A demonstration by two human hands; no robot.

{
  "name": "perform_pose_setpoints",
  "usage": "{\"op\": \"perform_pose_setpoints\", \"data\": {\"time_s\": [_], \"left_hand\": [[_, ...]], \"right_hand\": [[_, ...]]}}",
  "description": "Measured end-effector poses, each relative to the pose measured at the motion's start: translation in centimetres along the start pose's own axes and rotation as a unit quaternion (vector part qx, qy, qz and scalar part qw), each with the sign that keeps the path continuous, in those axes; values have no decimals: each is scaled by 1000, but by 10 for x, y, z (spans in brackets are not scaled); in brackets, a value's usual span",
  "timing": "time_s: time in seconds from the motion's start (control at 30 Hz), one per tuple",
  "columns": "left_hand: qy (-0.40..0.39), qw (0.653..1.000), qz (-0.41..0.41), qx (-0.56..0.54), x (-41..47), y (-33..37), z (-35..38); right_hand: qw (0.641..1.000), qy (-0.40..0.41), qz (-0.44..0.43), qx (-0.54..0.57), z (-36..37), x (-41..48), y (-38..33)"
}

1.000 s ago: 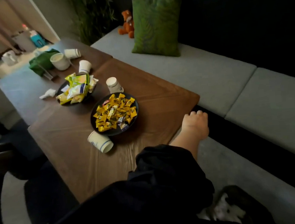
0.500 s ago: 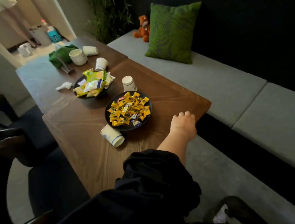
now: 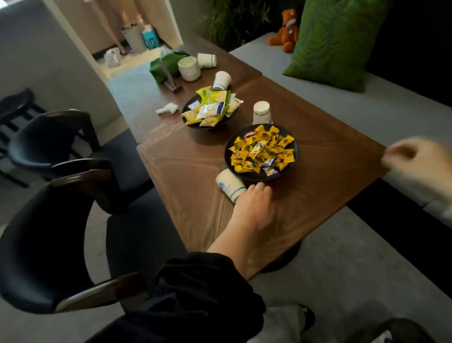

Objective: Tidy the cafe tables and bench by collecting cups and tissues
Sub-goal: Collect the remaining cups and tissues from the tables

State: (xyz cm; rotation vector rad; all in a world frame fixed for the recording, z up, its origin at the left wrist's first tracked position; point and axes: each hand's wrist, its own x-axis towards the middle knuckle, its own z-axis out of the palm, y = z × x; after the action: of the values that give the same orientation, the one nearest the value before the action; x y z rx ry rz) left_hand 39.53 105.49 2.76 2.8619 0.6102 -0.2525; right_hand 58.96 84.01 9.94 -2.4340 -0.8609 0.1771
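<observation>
A white paper cup (image 3: pixel 230 183) lies on its side on the wooden table (image 3: pixel 326 146), beside a dark plate (image 3: pixel 294 140) of yellow sweets. My left hand (image 3: pixel 254 205), in a dark sleeve, reaches over the table and its fingertips touch the cup's open end. My right hand (image 3: pixel 421 162) hovers blurred past the table's right corner, fingers loosely curled, holding nothing. An upturned cup (image 3: pixel 261 112) stands behind the plate. Two more cups (image 3: pixel 221 80) (image 3: pixel 206 60) and a crumpled tissue (image 3: pixel 167 108) are on the far table.
A second plate (image 3: pixel 186 109) holds snack packets. A white pot (image 3: pixel 189 68) and a green tissue pack (image 3: pixel 167 64) sit at the far end. Dark chairs (image 3: pixel 48 241) (image 3: pixel 49 137) line the left. The grey bench (image 3: pixel 378 108) carries a green cushion (image 3: pixel 336 38) and a teddy (image 3: pixel 286 30).
My left hand has moved from the table's right edge across to the tipped cup. My right hand has come into view at the right. The view has shifted left.
</observation>
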Motion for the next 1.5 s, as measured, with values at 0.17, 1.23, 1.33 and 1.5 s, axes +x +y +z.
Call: {"op": "perform_pose_setpoints", "data": {"time_s": [0.17, 1.23, 1.33, 1.5], "left_hand": [[47, 997, 0, -53, 15, 4, 3], [-44, 971, -229, -63, 331, 27, -53], [-53, 946, -309, -83, 339, 33, -53], [-50, 892, -434, -113, 332, 64, -55]], "right_hand": [[912, -344, -64, -215, 93, -35, -38], [861, -286, -265, -327, 101, 355, -13], [837, -299, -337, -311, 109, 378, -12], [769, -342, -428, -329, 107, 399, -6]]}}
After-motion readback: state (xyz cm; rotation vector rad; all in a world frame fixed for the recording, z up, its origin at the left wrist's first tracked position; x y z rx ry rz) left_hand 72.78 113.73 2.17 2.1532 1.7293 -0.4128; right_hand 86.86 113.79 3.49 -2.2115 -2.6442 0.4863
